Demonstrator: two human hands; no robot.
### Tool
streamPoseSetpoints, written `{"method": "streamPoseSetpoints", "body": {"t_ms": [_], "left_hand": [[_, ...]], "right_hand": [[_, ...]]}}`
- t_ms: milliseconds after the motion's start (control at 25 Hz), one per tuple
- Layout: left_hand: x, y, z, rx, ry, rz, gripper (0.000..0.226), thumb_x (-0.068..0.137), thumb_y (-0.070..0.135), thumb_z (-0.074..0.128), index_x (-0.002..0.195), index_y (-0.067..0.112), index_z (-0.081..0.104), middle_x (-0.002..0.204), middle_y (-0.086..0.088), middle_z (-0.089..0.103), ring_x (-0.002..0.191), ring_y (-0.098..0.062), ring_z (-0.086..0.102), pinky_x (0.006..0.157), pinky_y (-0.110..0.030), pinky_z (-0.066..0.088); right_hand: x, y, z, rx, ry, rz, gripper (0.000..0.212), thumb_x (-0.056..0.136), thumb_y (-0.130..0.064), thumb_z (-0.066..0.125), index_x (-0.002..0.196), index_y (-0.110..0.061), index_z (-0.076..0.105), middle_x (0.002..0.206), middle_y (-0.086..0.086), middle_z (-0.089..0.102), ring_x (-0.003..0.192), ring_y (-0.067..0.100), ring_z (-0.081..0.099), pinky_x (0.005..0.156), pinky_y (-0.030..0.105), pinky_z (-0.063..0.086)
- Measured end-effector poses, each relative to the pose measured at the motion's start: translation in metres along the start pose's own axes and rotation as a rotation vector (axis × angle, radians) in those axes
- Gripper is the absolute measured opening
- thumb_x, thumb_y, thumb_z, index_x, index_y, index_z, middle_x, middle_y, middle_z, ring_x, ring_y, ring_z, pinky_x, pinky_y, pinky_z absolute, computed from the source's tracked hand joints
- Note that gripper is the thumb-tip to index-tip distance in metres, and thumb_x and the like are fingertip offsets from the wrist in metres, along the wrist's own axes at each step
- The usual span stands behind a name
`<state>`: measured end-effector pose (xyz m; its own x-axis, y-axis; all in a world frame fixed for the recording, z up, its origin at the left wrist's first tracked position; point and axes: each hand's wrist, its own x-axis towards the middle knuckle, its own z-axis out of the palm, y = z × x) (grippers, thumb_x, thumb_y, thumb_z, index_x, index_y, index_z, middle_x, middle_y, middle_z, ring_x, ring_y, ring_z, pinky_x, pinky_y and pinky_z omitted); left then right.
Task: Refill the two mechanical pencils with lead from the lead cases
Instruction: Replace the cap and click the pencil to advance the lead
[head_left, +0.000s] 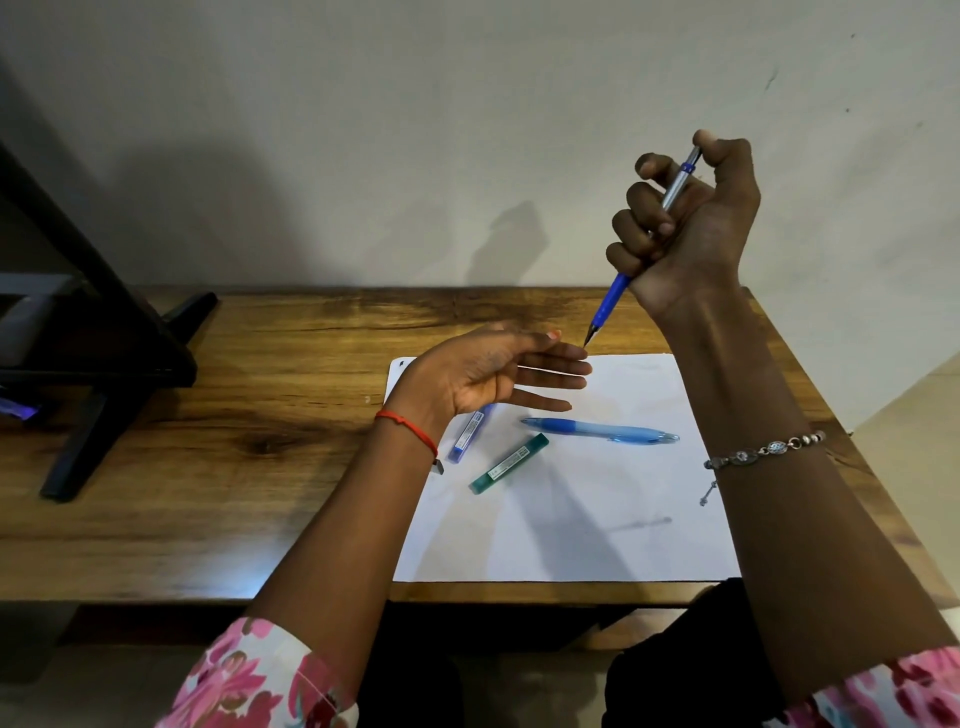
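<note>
My right hand (691, 228) is raised above the table and grips a silver mechanical pencil with a blue grip (615, 296), tip pointing down, thumb on its top end. The tip hovers just over the fingertips of my left hand (498, 371), which is held flat, palm up, fingers straight, holding nothing. On the white paper (571, 530) lie a light blue mechanical pencil (602, 430), a green lead case (509, 463) and a blue lead case (470, 431), the last partly hidden under my left hand.
The paper lies on a wooden table (234, 441) against a pale wall. A dark stand (98, 332) with slanted legs occupies the table's left end. The table's front edge runs just past the paper's near edge.
</note>
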<state>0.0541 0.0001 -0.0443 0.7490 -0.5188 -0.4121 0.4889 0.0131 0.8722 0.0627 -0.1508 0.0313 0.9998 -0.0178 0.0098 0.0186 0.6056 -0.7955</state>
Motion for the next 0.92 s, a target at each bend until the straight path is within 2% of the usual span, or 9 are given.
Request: {"method": "streamPoseSetpoints", "body": {"t_ms": [920], "left_hand": [[-0.0008,0.0001,-0.0031,0.029,0.042,0.007,0.021,0.094,0.015,0.048,0.094,0.005,0.067,0.087,-0.006,0.074,0.084,-0.019,0.07,0.083,-0.038,0.055]], "right_hand": [[-0.0033,0.0012,0.0011,0.014,-0.001,-0.007,0.041,0.089,-0.039,0.032,0.062,-0.013,0.047,0.038,-0.006,0.019,0.038,0.01,0.01,0.041,0.017,0.011]]}}
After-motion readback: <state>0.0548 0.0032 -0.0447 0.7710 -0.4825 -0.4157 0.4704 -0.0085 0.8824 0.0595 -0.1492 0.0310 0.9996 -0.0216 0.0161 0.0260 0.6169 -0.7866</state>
